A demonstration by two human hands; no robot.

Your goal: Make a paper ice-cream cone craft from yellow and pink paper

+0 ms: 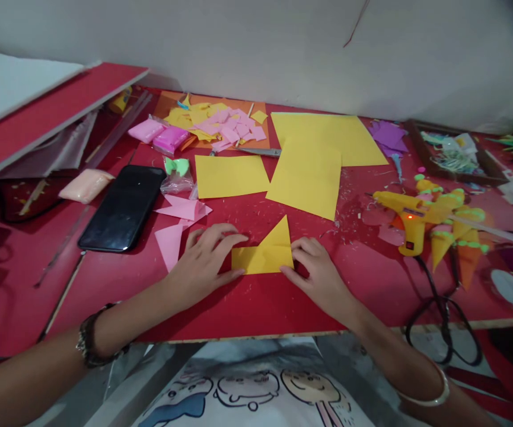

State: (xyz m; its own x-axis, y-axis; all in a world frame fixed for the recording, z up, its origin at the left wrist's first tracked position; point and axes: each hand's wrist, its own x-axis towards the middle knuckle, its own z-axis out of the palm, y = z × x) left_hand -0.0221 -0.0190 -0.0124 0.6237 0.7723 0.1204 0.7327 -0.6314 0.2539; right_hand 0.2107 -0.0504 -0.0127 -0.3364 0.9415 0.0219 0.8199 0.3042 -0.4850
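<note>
A piece of yellow paper (pixel 263 259), partly folded with one pointed corner rising at its upper right, lies flat near the table's front edge. At its left end is my left hand (pixel 205 261), thumb on the lower corner and index finger by the top edge. My right hand (pixel 316 270) grips the right end between thumb and bent fingers. Cut pink paper pieces (pixel 170 243) lie beside my left fingers. Just beyond the hands rest a yellow paper rectangle (pixel 232 177) and a larger yellow sheet (pixel 307 178).
To the left sits a black phone (pixel 123 207). Scissors (pixel 260 152) lie near pink and yellow paper scraps (pixel 229 124). On the right, a yellow glue gun (pixel 410 219) with a lit orange light stands before a dark tray (pixel 456 154); its cable (pixel 445 320) hangs over the edge.
</note>
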